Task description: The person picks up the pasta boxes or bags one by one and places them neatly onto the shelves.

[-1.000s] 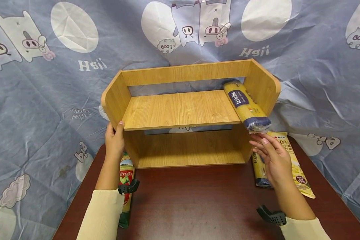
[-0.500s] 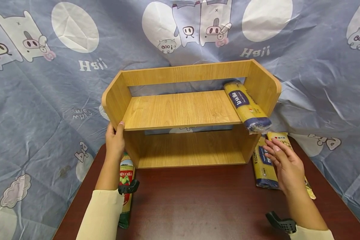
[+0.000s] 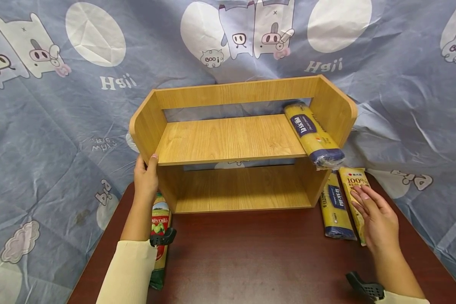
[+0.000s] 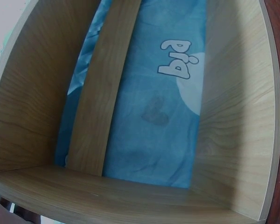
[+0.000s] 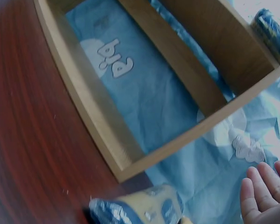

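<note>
Wooden shelf (image 3: 228,139) — long axis crosswise, open front facing viewer

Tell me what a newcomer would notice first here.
Probably the two-tier wooden shelf, standing on the dark red table in mid-view. Next, the yellow pack at the right end of its upper tier, its near end jutting past the edge. Behind hangs a blue cloth printed with cartoon pigs.

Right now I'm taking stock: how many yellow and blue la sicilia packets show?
2: one yellow and blue plastic packet on the upper right of the wooden shelf; another packet on the dark red table, right of the shelf. More could hide behind it.
</note>
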Action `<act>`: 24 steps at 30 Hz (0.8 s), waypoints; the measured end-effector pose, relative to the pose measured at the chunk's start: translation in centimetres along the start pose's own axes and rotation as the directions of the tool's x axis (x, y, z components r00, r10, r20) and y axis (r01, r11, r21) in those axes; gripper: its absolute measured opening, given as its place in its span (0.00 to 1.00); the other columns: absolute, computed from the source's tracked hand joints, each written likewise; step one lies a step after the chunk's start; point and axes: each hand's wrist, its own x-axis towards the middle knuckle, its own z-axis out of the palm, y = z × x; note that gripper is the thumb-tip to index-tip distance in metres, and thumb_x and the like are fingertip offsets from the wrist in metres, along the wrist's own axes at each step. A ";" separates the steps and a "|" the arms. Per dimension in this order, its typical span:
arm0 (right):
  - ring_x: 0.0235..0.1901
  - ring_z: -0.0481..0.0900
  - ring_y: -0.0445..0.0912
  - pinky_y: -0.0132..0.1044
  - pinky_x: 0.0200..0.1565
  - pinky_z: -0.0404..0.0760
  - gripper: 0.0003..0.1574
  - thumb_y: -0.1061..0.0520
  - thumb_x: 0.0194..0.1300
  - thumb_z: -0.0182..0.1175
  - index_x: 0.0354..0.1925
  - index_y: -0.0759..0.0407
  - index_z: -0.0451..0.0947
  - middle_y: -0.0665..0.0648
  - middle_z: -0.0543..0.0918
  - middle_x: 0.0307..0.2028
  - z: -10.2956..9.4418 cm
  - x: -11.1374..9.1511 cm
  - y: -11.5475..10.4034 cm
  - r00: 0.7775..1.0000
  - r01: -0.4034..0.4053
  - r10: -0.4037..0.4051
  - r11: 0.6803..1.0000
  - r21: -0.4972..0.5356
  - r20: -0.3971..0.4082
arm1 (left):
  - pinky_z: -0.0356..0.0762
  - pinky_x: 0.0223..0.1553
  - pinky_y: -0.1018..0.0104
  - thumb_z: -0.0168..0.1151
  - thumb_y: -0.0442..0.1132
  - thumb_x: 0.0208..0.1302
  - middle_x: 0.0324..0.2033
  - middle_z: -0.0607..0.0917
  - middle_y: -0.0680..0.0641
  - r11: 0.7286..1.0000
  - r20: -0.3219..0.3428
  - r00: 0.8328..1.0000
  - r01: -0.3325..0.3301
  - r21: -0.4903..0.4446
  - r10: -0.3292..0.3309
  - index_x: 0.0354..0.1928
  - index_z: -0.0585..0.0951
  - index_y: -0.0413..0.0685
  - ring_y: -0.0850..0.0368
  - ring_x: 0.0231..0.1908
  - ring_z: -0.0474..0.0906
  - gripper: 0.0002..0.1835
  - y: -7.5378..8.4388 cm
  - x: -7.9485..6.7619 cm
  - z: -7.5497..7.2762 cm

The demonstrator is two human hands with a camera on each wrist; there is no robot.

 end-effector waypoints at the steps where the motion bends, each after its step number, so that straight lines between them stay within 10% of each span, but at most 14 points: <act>1: 0.52 0.87 0.45 0.31 0.48 0.85 0.21 0.71 0.76 0.47 0.62 0.68 0.75 0.58 0.88 0.52 -0.2 0.0 0.0 1.000 -0.001 0.001 1.000 -0.003 -0.014 | 0.67 0.68 0.51 0.52 0.50 0.76 0.63 0.75 0.44 1.000 -0.002 1.000 0.002 -0.001 -0.002 0.72 0.69 0.58 0.50 0.62 0.72 0.26 0.0 0.0 0.0; 15: 0.52 0.82 0.30 0.17 0.52 0.74 0.27 0.65 0.71 0.60 0.67 0.61 0.74 0.43 0.86 0.53 -3.0 0.0 0.2 0.980 -0.099 0.023 0.916 -0.388 -0.196 | 0.67 0.68 0.50 0.52 0.51 0.76 0.64 0.75 0.43 1.000 -0.007 1.000 -0.008 0.008 0.008 0.73 0.69 0.58 0.49 0.63 0.72 0.26 -0.2 0.2 0.0; 21: 0.50 0.78 0.24 0.12 0.49 0.69 0.31 0.57 0.71 0.63 0.70 0.52 0.72 0.34 0.83 0.53 -4.9 -0.2 0.0 0.964 -0.198 0.050 0.792 -0.578 -0.262 | 0.67 0.68 0.51 0.52 0.50 0.76 0.64 0.75 0.43 1.000 -0.013 1.000 -0.007 0.006 0.007 0.73 0.69 0.57 0.49 0.63 0.72 0.26 -0.4 0.3 0.0; 24: 0.55 0.73 0.23 0.10 0.48 0.68 0.33 0.50 0.72 0.62 0.72 0.46 0.69 0.34 0.78 0.60 -5.9 -0.4 0.0 0.957 -0.258 0.066 0.640 -0.724 -0.282 | 0.67 0.68 0.51 0.52 0.50 0.76 0.64 0.75 0.43 1.000 -0.016 1.000 -0.005 0.009 0.005 0.73 0.69 0.58 0.49 0.62 0.73 0.26 -0.5 0.3 0.0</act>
